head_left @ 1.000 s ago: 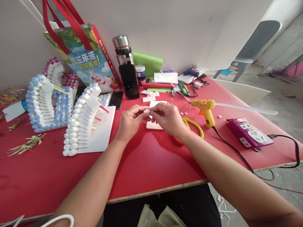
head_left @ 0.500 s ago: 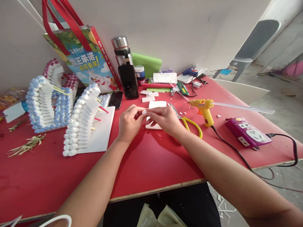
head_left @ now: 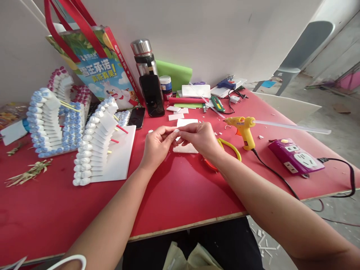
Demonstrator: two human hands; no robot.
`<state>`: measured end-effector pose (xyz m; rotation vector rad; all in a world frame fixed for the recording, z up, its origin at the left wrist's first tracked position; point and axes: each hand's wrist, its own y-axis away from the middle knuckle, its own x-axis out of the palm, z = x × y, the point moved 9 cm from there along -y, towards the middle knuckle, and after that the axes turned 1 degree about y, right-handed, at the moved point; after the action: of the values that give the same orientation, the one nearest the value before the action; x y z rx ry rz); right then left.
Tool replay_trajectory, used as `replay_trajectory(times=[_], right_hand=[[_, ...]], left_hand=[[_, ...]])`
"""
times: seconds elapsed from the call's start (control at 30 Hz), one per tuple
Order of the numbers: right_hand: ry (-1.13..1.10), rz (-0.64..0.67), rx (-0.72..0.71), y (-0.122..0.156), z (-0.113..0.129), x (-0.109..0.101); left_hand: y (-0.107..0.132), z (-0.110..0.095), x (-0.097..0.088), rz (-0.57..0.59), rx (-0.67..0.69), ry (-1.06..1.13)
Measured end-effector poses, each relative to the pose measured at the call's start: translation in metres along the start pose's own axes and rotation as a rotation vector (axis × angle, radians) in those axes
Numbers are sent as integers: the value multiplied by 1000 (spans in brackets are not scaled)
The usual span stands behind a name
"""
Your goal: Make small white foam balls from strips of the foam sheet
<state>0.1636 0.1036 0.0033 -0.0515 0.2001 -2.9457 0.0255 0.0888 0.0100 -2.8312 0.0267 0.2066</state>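
My left hand (head_left: 156, 146) and my right hand (head_left: 199, 138) meet fingertip to fingertip above the red table (head_left: 174, 195). Both are closed in a pinch on a very small white piece (head_left: 176, 131) held between them. A flat white foam piece (head_left: 184, 148) lies on the table right under the hands. Yellow-handled scissors (head_left: 229, 146) lie just behind my right wrist. A yellow glue gun (head_left: 243, 129) stands to the right with a long clear glue stick out of its back.
A white stepped model of capped tubes (head_left: 97, 146) on a white board stands to the left, a blue-capped one (head_left: 53, 123) behind it. A purple power strip (head_left: 295, 157) lies right. A printed bag (head_left: 95, 67), flask (head_left: 144, 60) and phones (head_left: 152, 95) stand at the back.
The hands have stayed together, fingers shifting slightly around the small white piece. My view has drifted a little to the right.
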Motion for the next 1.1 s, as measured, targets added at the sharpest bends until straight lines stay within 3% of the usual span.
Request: replay_trajectory(times=[0.23,0.37,0.43,0.57,0.7,0.83,0.97,1.03,1.1], right_hand=[[47,-58,-88,1,-4,1],[79,-34,-16,-6,-15,-4],[127,-36,-6,-8,-15,-7],[273,-46,-24,-6,-5,-9],[310,-37,11,-5,-9,-8],[448,-58,-7,-5,0,-11],[862,-82,-191,20,62,4],[827,72,-261,43,79,31],[615,210,-326,66,72,56]], left_hand=[[1,3,1,-40,-13,79],[0,9,10,83,-28,-8],[0,8,13,131,10,-112],[1,-3,11,101,181,-363],[2,-8,11,104,234,-418],[-1,5,10,118,20,-171],[1,22,16,156,-281,305],[4,28,18,156,-414,499],[6,30,22,169,-507,644]])
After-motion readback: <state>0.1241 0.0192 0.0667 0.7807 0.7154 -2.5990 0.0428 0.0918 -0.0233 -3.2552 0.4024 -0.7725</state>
